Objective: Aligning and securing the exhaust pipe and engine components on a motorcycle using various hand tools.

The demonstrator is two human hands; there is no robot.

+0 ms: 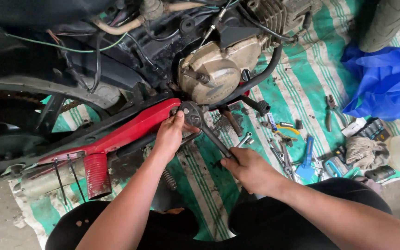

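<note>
A motorcycle lies on its side on a green-and-white striped tarp (302, 88). Its red frame arm (130, 129) runs left from the greasy engine case (216, 69). My left hand (170, 134) presses on the head of a black wrench (200, 122) at the end of the red arm, just below the engine case. The wrench's long handle slants down to the right into my right hand (248, 169), which grips its end. A red coil shock (97, 173) hangs under the frame at left.
Loose tools lie on the tarp at right: pliers (332, 111), a yellow-handled tool (287, 129), a blue tool (307, 159), sockets and a rag (362, 150). A blue plastic sheet (385, 78) and a tyre (383, 21) sit at upper right. The rear wheel (19, 111) is at left.
</note>
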